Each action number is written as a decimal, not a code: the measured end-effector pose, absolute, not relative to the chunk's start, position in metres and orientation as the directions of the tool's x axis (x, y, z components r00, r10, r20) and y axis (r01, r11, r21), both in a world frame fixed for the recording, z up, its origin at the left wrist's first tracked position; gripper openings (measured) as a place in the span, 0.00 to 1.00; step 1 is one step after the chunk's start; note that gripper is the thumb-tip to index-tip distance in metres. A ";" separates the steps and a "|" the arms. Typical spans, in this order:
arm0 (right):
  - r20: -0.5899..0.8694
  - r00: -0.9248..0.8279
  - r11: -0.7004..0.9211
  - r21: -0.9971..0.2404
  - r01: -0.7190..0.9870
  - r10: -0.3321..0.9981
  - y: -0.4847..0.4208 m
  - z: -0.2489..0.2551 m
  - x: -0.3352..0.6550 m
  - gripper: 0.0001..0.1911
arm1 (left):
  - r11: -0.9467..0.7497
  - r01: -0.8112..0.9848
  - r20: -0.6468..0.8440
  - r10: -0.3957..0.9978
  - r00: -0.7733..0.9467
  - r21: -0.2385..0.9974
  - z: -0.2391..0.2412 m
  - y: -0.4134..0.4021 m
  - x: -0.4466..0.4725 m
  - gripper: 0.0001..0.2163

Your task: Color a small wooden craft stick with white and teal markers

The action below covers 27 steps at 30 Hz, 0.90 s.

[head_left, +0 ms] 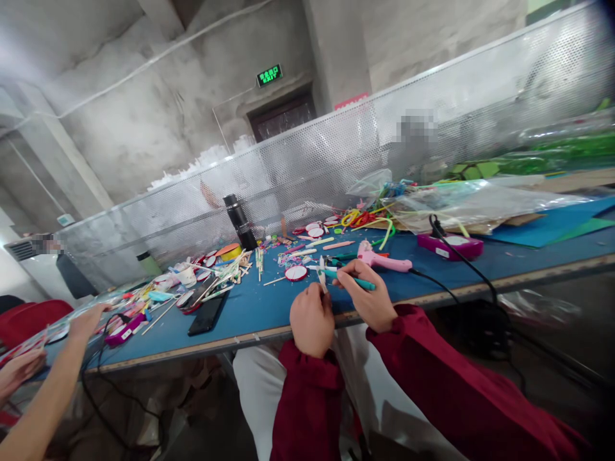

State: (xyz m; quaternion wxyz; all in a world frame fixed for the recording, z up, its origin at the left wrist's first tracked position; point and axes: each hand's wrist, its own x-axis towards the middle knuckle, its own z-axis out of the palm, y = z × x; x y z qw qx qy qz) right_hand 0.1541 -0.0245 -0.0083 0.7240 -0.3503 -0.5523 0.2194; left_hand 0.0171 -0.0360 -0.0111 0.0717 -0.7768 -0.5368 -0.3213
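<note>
My left hand (pixel 311 320) is closed near the table's front edge. A small pale stick (pixel 322 275) stands up from its pinched fingers. Just to the right, my right hand (pixel 368 298) grips a slim teal pen-like tool (pixel 356 280), its front end pointing left and meeting or crossing the pale stick. I cannot tell whether the two touch. Behind my hands lies a round white disc with a red rim (pixel 296 273). A pink glue gun (pixel 384 259) rests beyond my right hand, its black cord running off to the right.
A black phone (pixel 208 315), a pile of sticks (pixel 235 275) and a black bottle (pixel 240 223) stand to the left. Purple boxes (pixel 450 246) with cables sit at right and left. A co-worker's arms (pixel 57 390) reach in at far left. A perforated screen (pixel 307 160) lines the back.
</note>
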 end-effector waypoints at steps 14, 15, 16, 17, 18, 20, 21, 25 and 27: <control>0.657 0.260 0.669 -0.741 0.053 0.708 -0.027 -0.009 0.154 0.10 | -0.418 0.875 0.571 0.792 0.217 0.246 -0.011 -0.037 0.016 0.05; 0.656 0.253 0.668 -0.743 0.050 0.711 -0.026 -0.009 0.154 0.10 | -0.420 0.874 0.572 0.790 0.219 0.246 -0.011 -0.037 0.016 0.05; 0.655 0.249 0.666 -0.744 0.050 0.713 -0.026 -0.009 0.154 0.10 | -0.423 0.872 0.574 0.789 0.221 0.246 -0.011 -0.037 0.016 0.05; 0.654 0.249 0.665 -0.745 0.052 0.714 -0.026 -0.009 0.154 0.10 | -0.428 0.870 0.576 0.786 0.224 0.245 -0.011 -0.037 0.016 0.05; 0.654 0.253 0.664 -0.746 0.055 0.713 -0.026 -0.009 0.154 0.10 | -0.431 0.869 0.579 0.784 0.226 0.244 -0.011 -0.037 0.016 0.05; 0.652 0.268 0.664 -0.745 0.057 0.709 -0.025 -0.009 0.154 0.10 | -0.431 0.869 0.580 0.782 0.226 0.243 -0.011 -0.038 0.017 0.05; 0.652 0.273 0.665 -0.745 0.058 0.707 -0.025 -0.009 0.154 0.10 | -0.428 0.871 0.580 0.783 0.223 0.242 -0.011 -0.038 0.017 0.05; 0.652 0.263 0.664 -0.746 0.053 0.711 -0.025 -0.009 0.154 0.11 | -0.414 0.877 0.577 0.788 0.213 0.242 -0.010 -0.038 0.018 0.05; 0.653 0.257 0.664 -0.746 0.051 0.713 -0.025 -0.009 0.154 0.11 | -0.417 0.877 0.583 0.784 0.214 0.239 -0.010 -0.038 0.018 0.05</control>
